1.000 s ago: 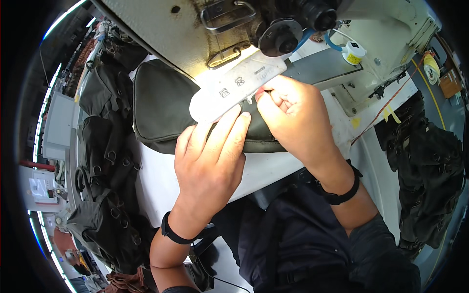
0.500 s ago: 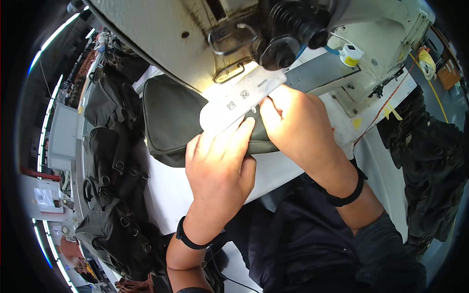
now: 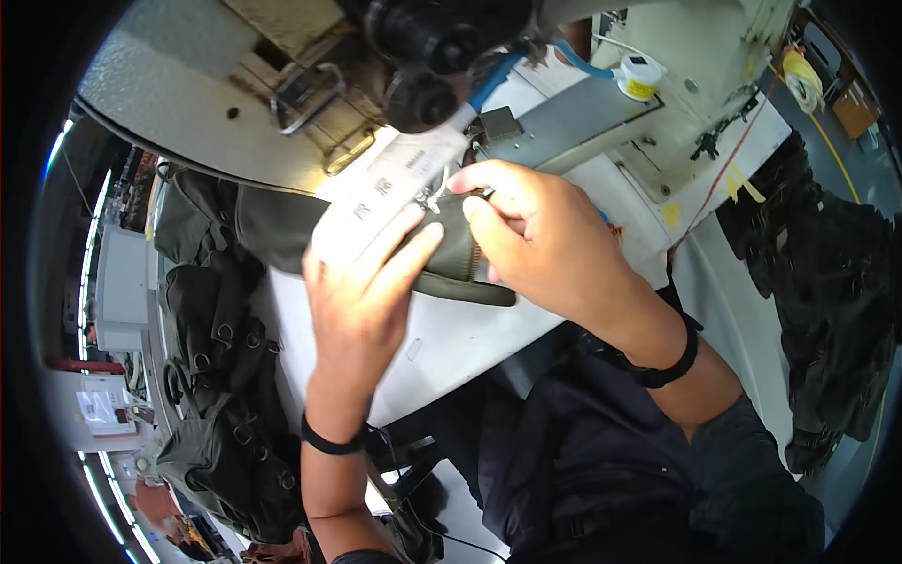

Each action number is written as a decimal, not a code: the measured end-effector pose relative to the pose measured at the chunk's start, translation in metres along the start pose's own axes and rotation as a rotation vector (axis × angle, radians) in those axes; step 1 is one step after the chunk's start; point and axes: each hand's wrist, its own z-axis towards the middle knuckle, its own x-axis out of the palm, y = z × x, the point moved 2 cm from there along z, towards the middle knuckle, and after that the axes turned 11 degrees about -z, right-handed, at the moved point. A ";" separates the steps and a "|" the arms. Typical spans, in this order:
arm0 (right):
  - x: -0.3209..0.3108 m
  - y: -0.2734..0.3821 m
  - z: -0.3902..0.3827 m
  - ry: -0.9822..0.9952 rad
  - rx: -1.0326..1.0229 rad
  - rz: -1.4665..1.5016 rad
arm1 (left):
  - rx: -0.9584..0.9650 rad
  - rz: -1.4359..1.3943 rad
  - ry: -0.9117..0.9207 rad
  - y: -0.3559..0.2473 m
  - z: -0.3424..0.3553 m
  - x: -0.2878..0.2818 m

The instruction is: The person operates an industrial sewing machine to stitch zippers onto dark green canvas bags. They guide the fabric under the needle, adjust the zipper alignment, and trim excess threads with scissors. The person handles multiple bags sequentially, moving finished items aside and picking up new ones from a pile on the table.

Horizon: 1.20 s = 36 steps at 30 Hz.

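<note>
A dark green fabric bag (image 3: pixel 443 256) lies under the sewing machine head, with a row of zip teeth (image 3: pixel 474 256) near its right end. Across its top rests a long white printed strip (image 3: pixel 376 193) with a rounded end. My left hand (image 3: pixel 362 291) lies with fingers spread over the strip and the fabric. At the bag's right end, my right hand (image 3: pixel 554 230) is closed on the zipped edge, index finger and thumb uppermost. A thin white cord (image 3: pixel 437 195) shows between both hands; what it ties to is hard to make out.
The sewing machine (image 3: pixel 197 103) overhangs the work from above on a white table (image 3: pixel 451 343). Several green bags (image 3: pixel 221 461) are heaped along the left. Dark fabric pieces (image 3: pixel 827 310) hang at the right. A small white container (image 3: pixel 641 77) stands on the machine bed.
My view has shifted, so the machine appears further left. My right fingers have come away from the white strip to the bag's end, where zip teeth now show. My left fingers have spread.
</note>
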 end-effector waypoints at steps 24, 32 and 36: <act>0.008 -0.010 -0.005 -0.176 -0.175 0.046 | -0.147 -0.341 -0.302 -0.005 -0.008 0.036; 0.017 -0.015 -0.026 -0.236 -0.217 -0.024 | -0.095 -0.289 -0.273 -0.003 -0.007 0.032; 0.032 -0.016 -0.025 -0.347 -0.120 0.289 | -0.105 -0.361 -0.285 0.005 -0.010 0.034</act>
